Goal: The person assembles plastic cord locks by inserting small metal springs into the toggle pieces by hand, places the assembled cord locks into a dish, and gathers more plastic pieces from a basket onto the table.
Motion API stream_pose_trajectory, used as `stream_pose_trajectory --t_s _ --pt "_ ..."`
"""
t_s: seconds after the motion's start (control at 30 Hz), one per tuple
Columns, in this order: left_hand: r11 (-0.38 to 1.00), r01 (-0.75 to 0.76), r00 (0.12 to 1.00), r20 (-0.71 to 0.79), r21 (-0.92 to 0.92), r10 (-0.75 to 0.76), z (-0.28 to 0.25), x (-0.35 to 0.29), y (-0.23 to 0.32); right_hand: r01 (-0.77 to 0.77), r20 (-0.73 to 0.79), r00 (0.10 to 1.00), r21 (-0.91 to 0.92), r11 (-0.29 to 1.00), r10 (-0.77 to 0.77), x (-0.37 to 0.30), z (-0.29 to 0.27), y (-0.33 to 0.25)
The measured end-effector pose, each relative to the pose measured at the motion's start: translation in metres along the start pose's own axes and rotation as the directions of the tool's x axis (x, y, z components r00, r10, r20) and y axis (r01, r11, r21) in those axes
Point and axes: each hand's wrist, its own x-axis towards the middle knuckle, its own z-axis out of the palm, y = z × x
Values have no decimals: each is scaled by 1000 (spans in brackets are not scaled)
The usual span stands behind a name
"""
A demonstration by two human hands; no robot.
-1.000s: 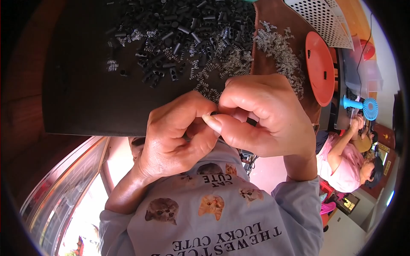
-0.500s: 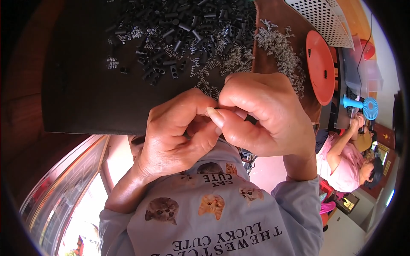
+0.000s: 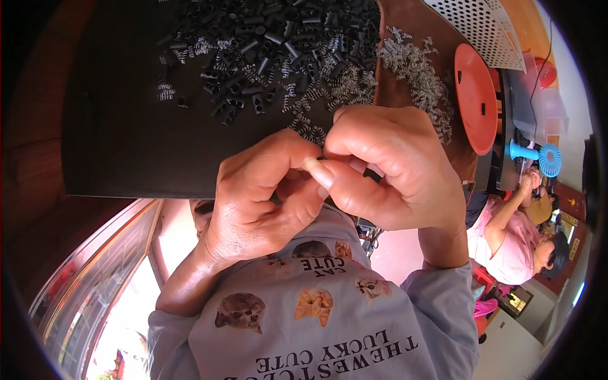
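Note:
My left hand (image 3: 263,196) and my right hand (image 3: 392,168) meet at the fingertips over the near edge of the dark table. Both are closed, with thumbs and fingers pinched together. Only a tiny dark bit shows between the tips; the fingers cover the rest, so its kind cannot be made out. Just beyond the hands lie loose metal coil springs (image 3: 345,85). Behind them spreads a heap of small black cylindrical parts with holes (image 3: 272,38), springs mixed among them.
More springs (image 3: 418,73) lie on a brown cloth at the right. Past it are a red oval plate (image 3: 475,126) holding small black pieces, a white perforated basket (image 3: 478,28) and a blue fan (image 3: 548,159). A person in pink (image 3: 506,244) sits far right.
Both hands stay pinched together at nearly the same place. The right thumb has shifted very slightly to the left; nothing else visibly moves.

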Motion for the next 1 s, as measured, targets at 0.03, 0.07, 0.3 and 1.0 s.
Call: stream_pose_trajectory --t_s 0.03,0.07,0.3,1.0 --pt "1000 -4 1000 -8 18 4 0 0 0 16 -2 1000 -4 1000 -16 0 0 0" --pt "1000 -3 1000 -8 18 3 -1 0 -1 15 -3 1000 -3 1000 -15 0 1 1" --pt "998 1 1000 25 68 -3 -1 1 1 27 -16 1000 2 1000 -27 -1 4 4" --pt "1000 8 1000 20 21 -8 1 0 1 -18 -18 1000 29 999 18 -7 2 3"
